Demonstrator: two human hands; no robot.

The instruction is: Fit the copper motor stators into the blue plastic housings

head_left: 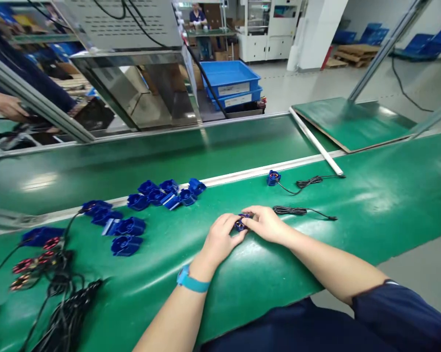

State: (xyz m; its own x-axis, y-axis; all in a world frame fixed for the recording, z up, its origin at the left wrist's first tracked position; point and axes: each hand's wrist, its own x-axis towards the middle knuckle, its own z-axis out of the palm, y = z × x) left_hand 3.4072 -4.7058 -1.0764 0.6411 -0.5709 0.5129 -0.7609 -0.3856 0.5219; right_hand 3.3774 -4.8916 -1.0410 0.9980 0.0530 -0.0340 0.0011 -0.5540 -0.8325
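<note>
Both hands are closed round a small blue plastic housing (241, 223) with a copper-wound coil inside, low over the green bench mat. My left hand (220, 239), below a blue wristband, grips its left side. From the other side, my right hand (266, 224) has thumb and fingers on it, partly hiding the housing. A tied black cable (290, 210) lies just beyond my right hand; its link to the housing is hidden. Farther back stands another blue housing with a coil (274, 178), its black cable (308, 182) stretched out to the right.
Several blue housings (156, 196) cluster to the left, with more (127, 245) nearer me. Copper coils (24, 265) and piled black cables (68, 313) occupy the left end. A white bar (316, 141) crosses the rear ledge beside a raised green board (356, 122). A co-worker's hand (8, 105) is at far left.
</note>
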